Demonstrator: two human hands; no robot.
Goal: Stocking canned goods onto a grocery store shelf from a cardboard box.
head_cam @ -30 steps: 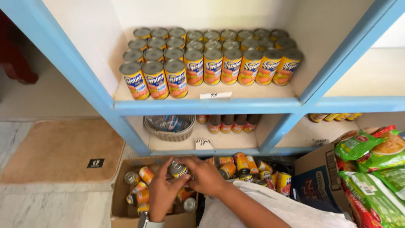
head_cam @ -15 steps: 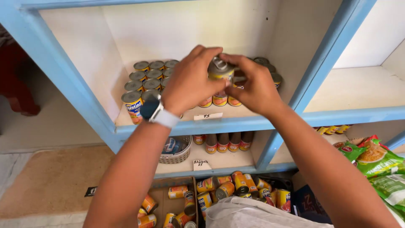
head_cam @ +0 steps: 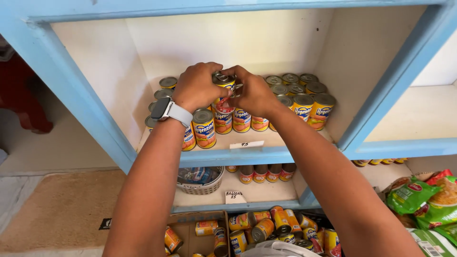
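While the left hand, with a grey-strapped smartwatch at its wrist, curls its fingers around a yellow-labelled cylindrical tin can, the right hand pinches the same can from the other side, above rows of matching cans on the blue-framed white shelf.

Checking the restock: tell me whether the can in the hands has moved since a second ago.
Yes. The can rose from the cardboard box on the floor to above the rows on the blue shelf, both hands holding it.
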